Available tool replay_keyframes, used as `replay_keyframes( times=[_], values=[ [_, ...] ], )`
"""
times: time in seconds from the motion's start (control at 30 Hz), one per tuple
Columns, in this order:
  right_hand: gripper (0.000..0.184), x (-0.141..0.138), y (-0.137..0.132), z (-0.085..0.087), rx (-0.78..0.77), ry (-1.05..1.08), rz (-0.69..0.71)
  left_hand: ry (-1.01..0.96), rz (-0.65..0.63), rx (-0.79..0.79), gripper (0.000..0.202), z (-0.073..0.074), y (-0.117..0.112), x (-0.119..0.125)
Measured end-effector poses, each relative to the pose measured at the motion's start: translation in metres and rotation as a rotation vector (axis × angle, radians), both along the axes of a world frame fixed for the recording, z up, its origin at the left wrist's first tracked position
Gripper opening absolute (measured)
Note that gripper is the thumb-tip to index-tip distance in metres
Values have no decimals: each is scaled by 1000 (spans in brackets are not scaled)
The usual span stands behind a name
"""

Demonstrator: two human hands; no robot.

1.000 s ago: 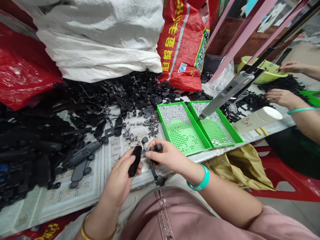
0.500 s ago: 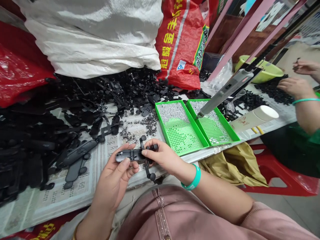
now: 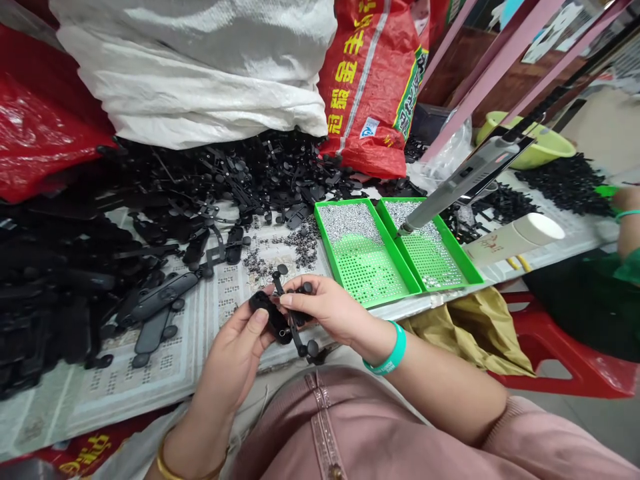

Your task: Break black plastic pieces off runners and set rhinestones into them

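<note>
Pinched between the thumb and fingers of my left hand (image 3: pixel 235 350) is an oblong black plastic shell (image 3: pixel 271 316), tilted with its hollow side toward me. A small ring-shaped detail shows at its lower end. My right hand (image 3: pixel 333 308) grips a black plastic bracket (image 3: pixel 294 328) with thin arms that end in round pads. One pad points up and another down toward my lap. Shell and bracket are close against each other; whether they are joined I cannot tell. My right fingers hide part of the bracket.
Heaps of black plastic parts (image 3: pixel 240 173) cover the table's back and left. Two green trays (image 3: pixel 417 291) of small metal pieces stand to the right, a hanging electric screwdriver (image 3: pixel 460 180) above them. Sacks (image 3: pixel 200 80) stand behind. A paper cup (image 3: pixel 520 237) and a co-worker's arm (image 3: pixel 629 227) are farther right.
The black shell has been turned over and tilted in my left hand, from lying level to slanting down to the right. At the right, the co-worker's hands have drawn back.
</note>
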State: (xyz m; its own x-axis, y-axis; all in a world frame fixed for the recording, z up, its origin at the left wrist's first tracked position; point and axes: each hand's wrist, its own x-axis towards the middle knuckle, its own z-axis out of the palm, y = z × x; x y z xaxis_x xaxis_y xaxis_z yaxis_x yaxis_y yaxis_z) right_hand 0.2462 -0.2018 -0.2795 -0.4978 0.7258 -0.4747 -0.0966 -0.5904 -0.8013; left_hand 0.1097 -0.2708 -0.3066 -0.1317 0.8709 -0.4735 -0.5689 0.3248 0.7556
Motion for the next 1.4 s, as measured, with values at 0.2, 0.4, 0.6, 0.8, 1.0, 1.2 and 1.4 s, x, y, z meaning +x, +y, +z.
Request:
replay_keyframes(
  times=[0.2, 0.4, 0.6, 0.8, 1.0, 1.2, 1.4],
  values=[
    [21, -4, 2, -2, 13, -8, 9, 10, -39, 0, 32, -2, 1, 2],
    [21, -3, 4, -5, 25, -18, 31, 43, -56, -4, 28, -2, 2, 4],
    [18, -1, 8, -2, 23, -27, 97, 46, -55, -3, 31, -1, 5, 3],
    [15, 2, 12, -5, 66, -26, 135, 58, -96, -12, 36, 2, 5, 4],
    [17, 4, 16, -6, 106, -111, 198, 47, -95, -38, 37, 3, 4, 6],
    [17, 4, 18, -3, 372, -311, 320, 28, -52, -49, 36, 5, 5, 7],
    [46, 8, 19, -6, 496, -402, 328, 81, 15, -52, 39, 6, 9, 10]
  ],
)
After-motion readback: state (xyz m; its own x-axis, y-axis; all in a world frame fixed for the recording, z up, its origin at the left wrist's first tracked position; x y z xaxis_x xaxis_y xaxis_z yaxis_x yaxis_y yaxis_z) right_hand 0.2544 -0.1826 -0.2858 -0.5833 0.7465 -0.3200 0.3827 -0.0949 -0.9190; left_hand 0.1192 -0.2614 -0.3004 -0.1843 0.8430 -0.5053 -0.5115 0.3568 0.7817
